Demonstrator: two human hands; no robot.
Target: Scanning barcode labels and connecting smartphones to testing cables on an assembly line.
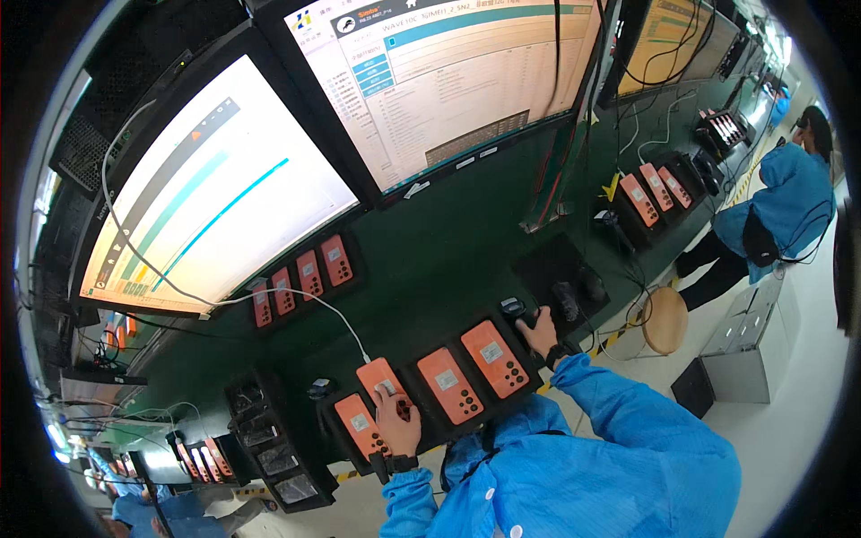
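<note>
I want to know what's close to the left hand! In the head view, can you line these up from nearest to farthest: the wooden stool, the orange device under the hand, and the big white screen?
From the left hand:
1. Orange device, touched by the fingers.
2. Big white screen, up and to the left.
3. Wooden stool, far right on the floor.

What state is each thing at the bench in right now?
Left hand: fingers pressing the second orange device, cable plugged in.
Right hand: grip closed on black scanner.
Other orange devices: lying flat in black tray.
Monitors: lit.
Wooden stool: unoccupied.
</note>
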